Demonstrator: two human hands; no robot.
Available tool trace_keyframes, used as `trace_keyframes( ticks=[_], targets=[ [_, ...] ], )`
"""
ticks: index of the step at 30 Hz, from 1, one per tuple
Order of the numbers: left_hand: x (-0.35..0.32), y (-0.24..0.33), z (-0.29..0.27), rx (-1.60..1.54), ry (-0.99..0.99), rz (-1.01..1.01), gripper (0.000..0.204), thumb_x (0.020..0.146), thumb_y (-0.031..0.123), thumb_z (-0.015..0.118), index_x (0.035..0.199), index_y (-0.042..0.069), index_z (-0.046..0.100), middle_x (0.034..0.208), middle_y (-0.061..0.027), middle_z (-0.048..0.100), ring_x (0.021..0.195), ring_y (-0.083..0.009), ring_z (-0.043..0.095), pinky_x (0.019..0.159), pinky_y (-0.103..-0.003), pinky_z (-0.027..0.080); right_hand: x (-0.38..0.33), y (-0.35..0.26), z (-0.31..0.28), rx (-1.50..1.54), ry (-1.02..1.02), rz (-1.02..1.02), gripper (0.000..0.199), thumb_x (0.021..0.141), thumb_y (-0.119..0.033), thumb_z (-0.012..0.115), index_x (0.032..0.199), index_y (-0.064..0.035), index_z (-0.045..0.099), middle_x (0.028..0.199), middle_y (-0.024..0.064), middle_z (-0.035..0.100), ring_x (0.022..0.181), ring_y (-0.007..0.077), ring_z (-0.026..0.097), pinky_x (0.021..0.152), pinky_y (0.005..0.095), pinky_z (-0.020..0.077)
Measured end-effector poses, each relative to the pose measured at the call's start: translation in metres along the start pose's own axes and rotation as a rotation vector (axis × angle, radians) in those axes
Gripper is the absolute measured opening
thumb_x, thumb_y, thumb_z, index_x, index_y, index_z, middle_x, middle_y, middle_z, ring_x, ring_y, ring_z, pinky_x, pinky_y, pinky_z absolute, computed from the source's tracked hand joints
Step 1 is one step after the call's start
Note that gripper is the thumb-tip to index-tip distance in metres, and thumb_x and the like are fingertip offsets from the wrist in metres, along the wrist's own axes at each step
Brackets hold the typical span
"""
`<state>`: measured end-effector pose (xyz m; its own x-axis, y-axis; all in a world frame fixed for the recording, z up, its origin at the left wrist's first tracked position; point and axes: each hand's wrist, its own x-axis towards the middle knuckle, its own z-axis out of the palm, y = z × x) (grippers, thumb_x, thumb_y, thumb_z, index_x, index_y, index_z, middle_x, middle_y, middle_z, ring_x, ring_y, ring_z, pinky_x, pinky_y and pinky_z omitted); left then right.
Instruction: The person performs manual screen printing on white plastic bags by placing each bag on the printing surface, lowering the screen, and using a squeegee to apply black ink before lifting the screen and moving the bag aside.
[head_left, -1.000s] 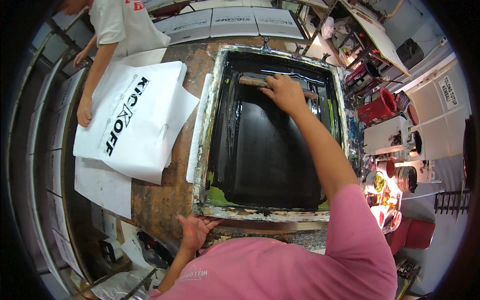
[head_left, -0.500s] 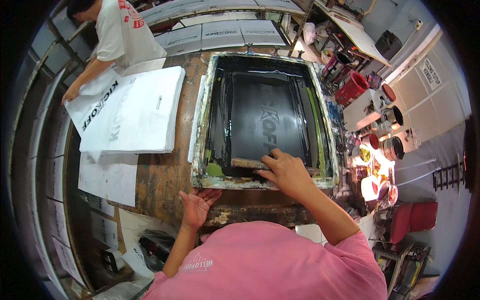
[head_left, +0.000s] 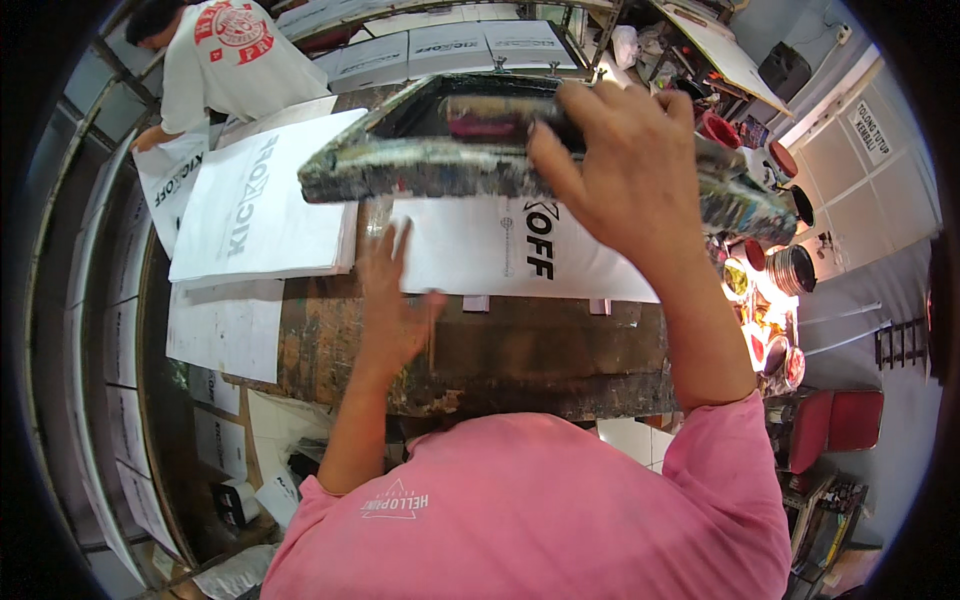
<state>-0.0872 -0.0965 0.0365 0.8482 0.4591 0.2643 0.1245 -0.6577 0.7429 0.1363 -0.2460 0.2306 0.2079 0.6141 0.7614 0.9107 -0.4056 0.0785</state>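
Note:
My right hand (head_left: 632,165) grips the near side of a paint-caked screen-printing frame (head_left: 420,172), which is tilted up with its near edge off the table. Inside the frame rests a wooden-handled squeegee (head_left: 492,112), close to my right fingers; whether they also touch it I cannot tell. Beneath the raised frame lies a white sheet (head_left: 455,245) with bold black lettering, flat on the table. My left hand (head_left: 388,300), slightly blurred, hovers with spread fingers by that sheet's left edge and holds nothing.
A thick stack of printed white sheets (head_left: 250,205) stands at left on the stained wooden table (head_left: 320,345). Behind it, a co-worker (head_left: 225,60) in a white shirt handles a printed sheet (head_left: 175,185). Drying racks (head_left: 125,330) line the left; ink tubs (head_left: 785,270) crowd the right.
The near side of the screen frame has risen from the table, uncovering the printed sheet. My right hand has moved up with it. My left hand has moved forward toward the sheet's edge.

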Motion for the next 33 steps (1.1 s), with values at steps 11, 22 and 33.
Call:
trace_keyframes(
  ticks=[11,22,33],
  targets=[
    [0.003,-0.024,0.045,0.75,-0.121,-0.162,0.104,0.091,0.078,0.048,0.156,-0.002,0.036,0.161,-0.0258,0.035,0.156,-0.0415,0.016,0.117,-0.071,-0.009,0.078,0.012,-0.016,0.06,-0.07,0.121,0.045,0.093,-0.039,0.056,0.069,-0.0016,0.062,0.062,0.0127,0.061,0.058,0.0278,0.057,0.067,0.0437,0.0489],
    [0.095,0.014,0.016,-0.17,0.503,-0.102,0.045,0.093,0.003,0.071,0.136,-0.003,0.062,0.123,-0.0189,0.07,0.102,-0.0183,0.071,0.076,-0.029,0.057,0.112,0.02,-0.021,0.067,-0.258,0.264,0.045,0.091,-0.038,0.057,0.068,0.0,0.066,0.055,0.0129,0.059,0.052,0.0271,0.058,0.056,0.0409,0.0474],
    [0.062,-0.099,-0.156,-0.266,0.492,-0.412,0.07,0.08,-0.004,0.062,0.148,-0.009,0.045,0.118,-0.0169,0.067,0.085,-0.0151,0.067,0.074,-0.028,0.056,0.083,0.034,-0.009,-0.023,-0.132,0.09,0.042,0.096,-0.042,0.059,0.11,-0.0039,0.071,0.096,0.0232,0.069,0.087,0.0432,0.063,0.084,0.0465,0.0473]
  ],
)
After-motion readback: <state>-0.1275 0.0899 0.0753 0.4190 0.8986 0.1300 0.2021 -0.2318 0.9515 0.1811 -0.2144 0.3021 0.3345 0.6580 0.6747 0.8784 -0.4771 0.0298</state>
